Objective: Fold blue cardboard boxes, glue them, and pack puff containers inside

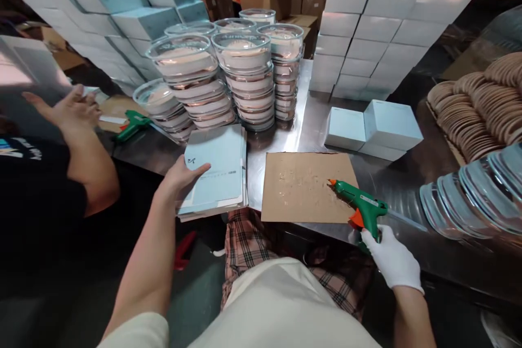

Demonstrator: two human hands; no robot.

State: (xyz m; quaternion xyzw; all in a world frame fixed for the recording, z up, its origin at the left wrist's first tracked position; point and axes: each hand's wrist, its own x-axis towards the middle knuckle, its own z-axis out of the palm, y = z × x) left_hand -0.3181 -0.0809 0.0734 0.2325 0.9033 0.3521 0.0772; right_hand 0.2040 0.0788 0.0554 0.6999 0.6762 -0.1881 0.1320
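My bare left hand (182, 178) grips a stack of flat, pale blue printed cardboard sheets (216, 166) by its left side. The thumb lies on top, and the other fingers are mostly hidden. The stack reaches over the table's front edge. On my right hand (393, 255) is a white glove. It is closed at the handle of a green hot glue gun (361, 198) with an orange trigger and nozzle. A clear glue stick (408, 221) pokes out of its back. The gun's nozzle is over a brown cardboard piece (304, 187) dotted with glue marks.
Stacked glass bowls (244, 62) stand behind the sheets. White boxes (393, 128) sit at right, with taller box stacks (354, 27) beyond. Wooden discs (465, 114) and glass lids (468, 193) line the right side. A co-worker's hand (71, 111) is near another glue gun (132, 125).
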